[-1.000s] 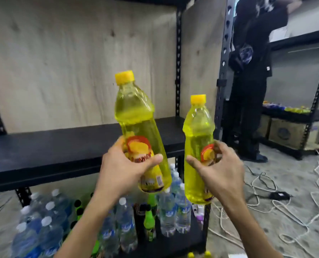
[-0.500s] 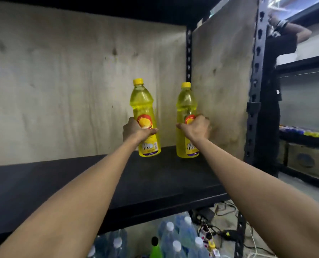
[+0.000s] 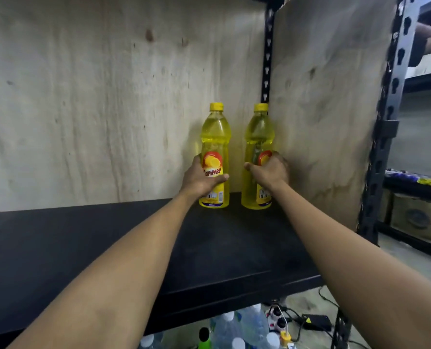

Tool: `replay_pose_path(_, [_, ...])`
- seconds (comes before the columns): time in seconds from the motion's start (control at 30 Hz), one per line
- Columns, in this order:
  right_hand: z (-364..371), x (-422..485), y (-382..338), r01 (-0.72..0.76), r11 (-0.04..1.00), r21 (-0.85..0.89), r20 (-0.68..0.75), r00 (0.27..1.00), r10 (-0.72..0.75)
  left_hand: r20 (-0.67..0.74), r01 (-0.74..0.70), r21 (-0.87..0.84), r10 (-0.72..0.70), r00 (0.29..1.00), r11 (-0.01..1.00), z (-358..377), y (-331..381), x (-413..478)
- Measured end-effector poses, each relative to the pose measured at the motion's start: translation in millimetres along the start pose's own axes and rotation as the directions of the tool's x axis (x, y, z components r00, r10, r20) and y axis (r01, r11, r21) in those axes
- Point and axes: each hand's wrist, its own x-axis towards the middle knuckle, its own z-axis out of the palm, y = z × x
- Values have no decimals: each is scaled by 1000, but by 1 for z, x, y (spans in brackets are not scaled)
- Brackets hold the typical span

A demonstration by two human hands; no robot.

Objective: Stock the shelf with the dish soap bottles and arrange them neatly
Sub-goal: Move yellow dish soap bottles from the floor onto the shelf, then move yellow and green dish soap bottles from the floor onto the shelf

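Black shelf (image 3: 88, 248), plywood back — two yellow bottles upright in the rear right corner, just apart. Left hand (image 3: 200, 178) wraps the left bottle (image 3: 215, 137); right hand (image 3: 268, 171) grips the right bottle (image 3: 258, 132) — beside the side panel.

Dim, even indoor light, soft focus throughout, wide-angle bending and motion blur at the right edge.

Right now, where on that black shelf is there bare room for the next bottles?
Bare: all of the black shelf left of the left bottle, and the front strip before both bottles. Crowded: the back right corner, where the right bottle stands by the side panel, with only a narrow gap between bottles.
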Motion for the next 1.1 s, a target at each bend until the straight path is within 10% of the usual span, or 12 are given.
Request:
replay_pose_path(0.2, [-47,-70,-5,-3,998,56,170,985,-7,275,131,206,-186,943,970,-24,32,-69])
replay_pose_path(0.43, [-90,-356,83,281,943,178,-132,957,-260,-22,-275,-96,274,961,957,-90,16,-347])
replay_pose_path(0.53, [-74,-470,156,153,988,12,8,988,-153,21,153,-276,-154,988,949,-70,-50,-466])
replay_pose_path(0.63, [-40,-531,232,-279,949,-149,476,821,316,57,751,-396,-802,594,528,-24,-141,-539])
replay_pose_path(0.77, [0,-574,301,-498,737,-457,628,407,664,-26,864,-504,-999,-32,-15,3,-233,-588])
replay_pose_path(0.97, [52,-595,354,-306,676,-671,612,286,737,-362,985,-153,-932,25,86,1,-325,-565])
replay_pose_path(1.1, [77,-592,373,-296,629,-719,604,182,776,-23,999,25,-999,-40,-40,5,-381,-536])
